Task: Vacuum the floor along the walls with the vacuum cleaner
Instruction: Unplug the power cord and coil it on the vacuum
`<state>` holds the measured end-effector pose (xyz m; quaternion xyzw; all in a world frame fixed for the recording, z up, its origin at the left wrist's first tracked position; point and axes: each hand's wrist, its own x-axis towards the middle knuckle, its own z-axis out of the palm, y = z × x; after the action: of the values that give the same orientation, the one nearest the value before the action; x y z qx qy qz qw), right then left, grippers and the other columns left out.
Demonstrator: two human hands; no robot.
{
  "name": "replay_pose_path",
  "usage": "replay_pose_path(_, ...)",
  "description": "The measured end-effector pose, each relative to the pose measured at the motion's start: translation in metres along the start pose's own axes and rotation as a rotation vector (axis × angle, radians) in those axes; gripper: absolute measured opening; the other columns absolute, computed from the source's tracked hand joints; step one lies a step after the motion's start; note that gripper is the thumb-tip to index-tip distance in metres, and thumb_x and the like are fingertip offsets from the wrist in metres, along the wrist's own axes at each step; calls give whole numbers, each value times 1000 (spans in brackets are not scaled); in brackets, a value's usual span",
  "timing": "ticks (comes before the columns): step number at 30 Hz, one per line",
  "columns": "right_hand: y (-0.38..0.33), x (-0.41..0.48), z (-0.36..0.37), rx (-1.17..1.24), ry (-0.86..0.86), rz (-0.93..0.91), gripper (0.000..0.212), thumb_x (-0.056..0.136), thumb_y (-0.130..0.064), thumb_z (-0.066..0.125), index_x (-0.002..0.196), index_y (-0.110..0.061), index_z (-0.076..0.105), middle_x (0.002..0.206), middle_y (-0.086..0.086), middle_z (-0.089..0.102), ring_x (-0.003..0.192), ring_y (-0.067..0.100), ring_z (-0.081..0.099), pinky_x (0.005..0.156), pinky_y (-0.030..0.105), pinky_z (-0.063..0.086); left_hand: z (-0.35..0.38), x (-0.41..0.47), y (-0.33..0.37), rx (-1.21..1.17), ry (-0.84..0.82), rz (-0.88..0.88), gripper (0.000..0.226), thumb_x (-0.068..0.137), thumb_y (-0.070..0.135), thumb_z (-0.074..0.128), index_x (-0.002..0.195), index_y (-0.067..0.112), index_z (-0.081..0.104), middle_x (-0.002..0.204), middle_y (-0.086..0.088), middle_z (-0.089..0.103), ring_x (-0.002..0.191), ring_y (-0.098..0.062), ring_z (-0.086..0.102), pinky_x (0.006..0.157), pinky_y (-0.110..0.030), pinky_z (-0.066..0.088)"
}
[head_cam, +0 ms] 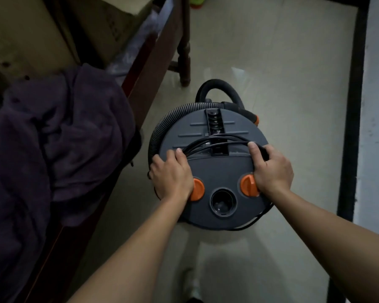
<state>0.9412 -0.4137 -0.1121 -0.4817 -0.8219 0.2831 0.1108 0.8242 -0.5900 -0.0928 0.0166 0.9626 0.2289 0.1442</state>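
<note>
The vacuum cleaner [212,162] sits on the pale floor [271,73], in the lane between a bed on one side and a white wall [376,106] on the other. It is round and grey, seen from the top. Its ribbed hose [160,130] curls around the far and left sides. A thin black cord [217,142] is looped in a bundle across the lid. Two orange knobs, one on the left [197,189] and one on the right [248,184], sit near the front, with a round hole [223,201] between them.

The left hand [173,173] lies on the left edge of the lid, fingers curled down, thumb touching the cord loops. The right hand [271,169] grips the right edge, fingers bent around the cord bundle, thumb pressed on top. Neither hand is flat open.

It looks like the start of the job: the cord must come off first. To do it well, I think the loops should be lifted off slowly, one at a time, so they do not knot. Keep the cleaner steady so it does not roll away. The hose should stay clear of the bed leg [184,51].

On the bed lies a dark purple blanket [59,132] and brown boxes [42,31]. A black strip [354,106] runs along the foot of the wall. There is small print on the lid and on a box, but it is too blurry to read. No brand name shows.
</note>
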Motion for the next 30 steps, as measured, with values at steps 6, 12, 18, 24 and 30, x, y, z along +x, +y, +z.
replay_pose_path(6, 2, 97, -14, -6, 42, 87, 56, 89, -71, 36, 78, -20, 56, 84, 6, 63, 80, 30, 54, 65, 35, 36, 27, 68, 90, 31, -27, 90, 45, 101, 41, 28, 118, 13, 59, 124, -19, 50, 113, -37, 46, 100, -44, 32)
replay_pose_path(12, -8, 222, -23, -4, 48, 114, 51, 93, -66, 40, 81, -20, 58, 88, 9, 65, 81, 29, 54, 68, 36, 38, 55, 149, 192, 55, -35, 135, 44, 101, 42, 29, 117, 15, 60, 125, -17, 50, 115, -34, 45, 99, -43, 31)
replay_pose_path(18, -26, 374, -21, -6, 85, 133, 55, 91, -70, 37, 82, -21, 59, 82, 4, 62, 80, 29, 55, 67, 35, 39, 84, 252, 306, 30, -24, 147, 47, 100, 44, 29, 118, 14, 61, 127, -17, 50, 118, -35, 45, 101, -42, 31)
replay_pose_path(24, -51, 508, -14, -35, 94, 153, 58, 91, -71, 30, 86, -20, 56, 91, 8, 64, 88, 33, 58, 66, 37, 39, 103, 363, 411, -16, -47, 176, 49, 100, 48, 29, 114, 15, 62, 125, -18, 52, 117, -38, 48, 97, -44, 37)
replay_pose_path(30, -85, 621, -5, -73, 59, 67, 53, 92, -70, 30, 80, -22, 49, 86, 7, 61, 82, 30, 54, 64, 35, 33, 115, 442, 474, -82, -3, 115, 49, 99, 48, 28, 111, 16, 63, 121, -16, 53, 114, -37, 50, 94, -45, 38)
